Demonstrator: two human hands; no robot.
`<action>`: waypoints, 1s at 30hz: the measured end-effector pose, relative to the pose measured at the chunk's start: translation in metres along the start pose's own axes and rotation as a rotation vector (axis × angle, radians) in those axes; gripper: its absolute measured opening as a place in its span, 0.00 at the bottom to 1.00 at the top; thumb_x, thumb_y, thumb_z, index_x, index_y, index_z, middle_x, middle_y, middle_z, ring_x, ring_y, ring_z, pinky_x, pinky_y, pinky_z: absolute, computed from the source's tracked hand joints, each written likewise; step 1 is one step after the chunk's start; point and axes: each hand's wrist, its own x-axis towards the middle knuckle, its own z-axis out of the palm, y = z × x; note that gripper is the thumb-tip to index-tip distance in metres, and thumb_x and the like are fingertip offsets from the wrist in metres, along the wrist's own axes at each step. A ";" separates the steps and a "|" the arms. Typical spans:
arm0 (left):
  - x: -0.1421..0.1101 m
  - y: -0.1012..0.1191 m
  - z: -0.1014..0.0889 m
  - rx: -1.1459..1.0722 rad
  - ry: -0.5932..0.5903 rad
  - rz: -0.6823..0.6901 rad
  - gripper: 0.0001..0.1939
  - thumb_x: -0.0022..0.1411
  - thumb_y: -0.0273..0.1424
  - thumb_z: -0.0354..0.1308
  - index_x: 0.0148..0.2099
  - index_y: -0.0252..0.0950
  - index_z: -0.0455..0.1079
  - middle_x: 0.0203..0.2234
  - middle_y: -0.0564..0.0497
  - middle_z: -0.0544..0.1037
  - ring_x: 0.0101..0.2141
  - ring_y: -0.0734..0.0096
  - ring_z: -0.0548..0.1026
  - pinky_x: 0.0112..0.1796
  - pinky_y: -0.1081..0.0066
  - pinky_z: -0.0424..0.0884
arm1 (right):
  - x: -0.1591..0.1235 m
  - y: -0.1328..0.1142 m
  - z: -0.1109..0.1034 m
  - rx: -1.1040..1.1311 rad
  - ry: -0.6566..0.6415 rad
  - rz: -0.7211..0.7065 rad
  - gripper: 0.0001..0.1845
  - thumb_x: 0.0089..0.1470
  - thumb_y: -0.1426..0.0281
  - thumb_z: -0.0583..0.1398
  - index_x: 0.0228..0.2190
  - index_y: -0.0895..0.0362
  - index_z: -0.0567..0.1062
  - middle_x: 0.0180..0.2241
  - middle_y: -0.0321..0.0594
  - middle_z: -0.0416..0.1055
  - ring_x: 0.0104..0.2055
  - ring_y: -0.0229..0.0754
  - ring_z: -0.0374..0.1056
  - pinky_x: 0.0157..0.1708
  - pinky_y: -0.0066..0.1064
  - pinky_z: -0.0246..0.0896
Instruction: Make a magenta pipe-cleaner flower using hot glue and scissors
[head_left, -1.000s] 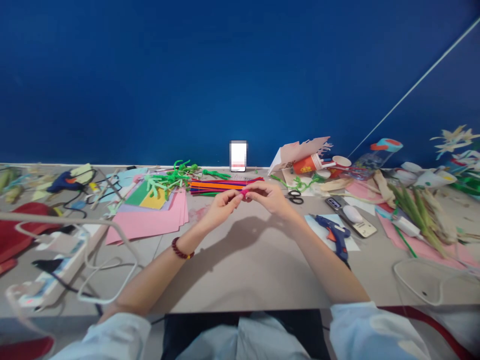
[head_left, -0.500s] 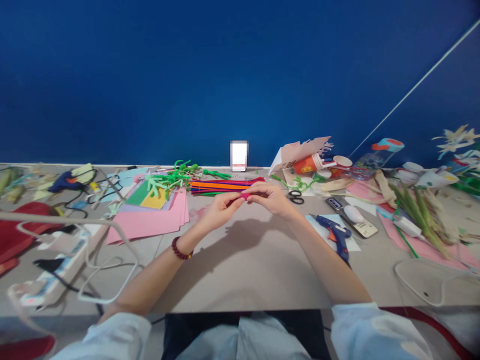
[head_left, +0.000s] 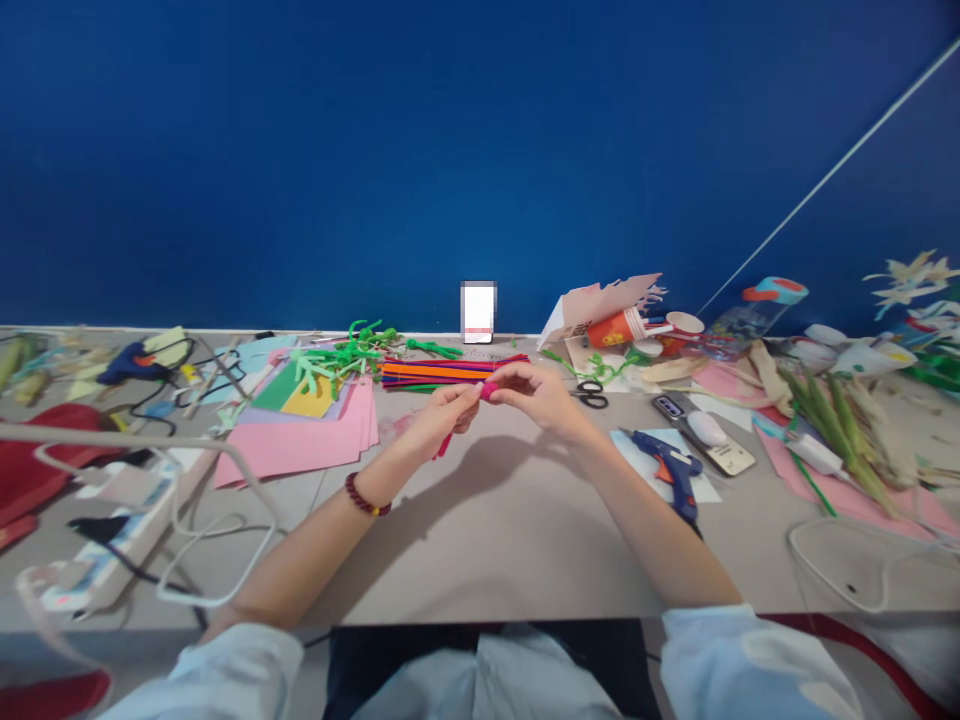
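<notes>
Over the middle of the table, a magenta pipe cleaner [head_left: 489, 391] is held between both hands, with a small wound end showing at the right fingertips. My left hand [head_left: 448, 415] is closed on it, and a loose tail hangs below the palm. My right hand [head_left: 536, 397] pinches the wound end between thumb and forefinger. Just behind the hands lies a bundle of orange, red and purple pipe cleaners [head_left: 431, 373]. Bent green pipe cleaners [head_left: 352, 350] are heaped to its left.
Pink paper sheets [head_left: 289, 450] lie left, beside a white power strip [head_left: 124, 545] with cables. On the right are black scissors [head_left: 592, 396], a blue glue gun [head_left: 675, 465], a phone [head_left: 735, 459] and an orange paper cup [head_left: 615, 328]. A lit phone [head_left: 478, 312] leans against the blue wall.
My left hand has shifted slightly left and turned, so the pipe cleaner's tail now shows below it. The wound magenta end is more visible at the right fingertips.
</notes>
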 end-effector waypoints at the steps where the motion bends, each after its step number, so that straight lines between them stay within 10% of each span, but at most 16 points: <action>1: -0.001 0.001 0.000 -0.006 0.000 -0.008 0.20 0.56 0.45 0.57 0.23 0.34 0.60 0.15 0.60 0.49 0.16 0.83 0.44 0.17 0.76 0.41 | 0.000 0.001 0.000 -0.002 0.002 -0.008 0.10 0.44 0.67 0.66 0.32 0.57 0.76 0.32 0.39 0.74 0.34 0.38 0.71 0.38 0.33 0.69; 11: 0.001 -0.001 0.002 0.092 0.106 0.026 0.19 0.56 0.47 0.56 0.26 0.35 0.63 0.15 0.60 0.53 0.15 0.84 0.49 0.15 0.78 0.46 | 0.001 0.002 0.004 -0.110 0.076 -0.101 0.08 0.45 0.66 0.65 0.30 0.56 0.78 0.32 0.40 0.74 0.34 0.39 0.71 0.37 0.33 0.68; 17: 0.001 0.001 0.003 0.482 0.237 0.414 0.22 0.53 0.37 0.62 0.49 0.39 0.63 0.37 0.49 0.71 0.31 0.75 0.70 0.27 0.77 0.67 | 0.002 0.002 0.007 -0.030 0.144 0.023 0.11 0.43 0.64 0.66 0.29 0.57 0.76 0.31 0.40 0.75 0.34 0.41 0.71 0.37 0.34 0.67; 23: -0.002 -0.004 -0.003 1.049 0.283 0.785 0.08 0.60 0.30 0.56 0.43 0.37 0.68 0.36 0.47 0.76 0.38 0.68 0.73 0.40 0.66 0.70 | 0.002 0.007 0.011 0.062 0.085 0.109 0.12 0.39 0.66 0.68 0.27 0.57 0.74 0.28 0.37 0.74 0.32 0.39 0.71 0.36 0.33 0.67; 30: -0.002 -0.002 -0.002 1.073 0.401 0.876 0.07 0.59 0.31 0.58 0.41 0.38 0.71 0.33 0.49 0.79 0.36 0.68 0.75 0.40 0.65 0.70 | 0.001 0.006 0.014 0.103 0.097 0.021 0.11 0.42 0.66 0.67 0.30 0.55 0.73 0.27 0.35 0.72 0.28 0.35 0.68 0.31 0.30 0.66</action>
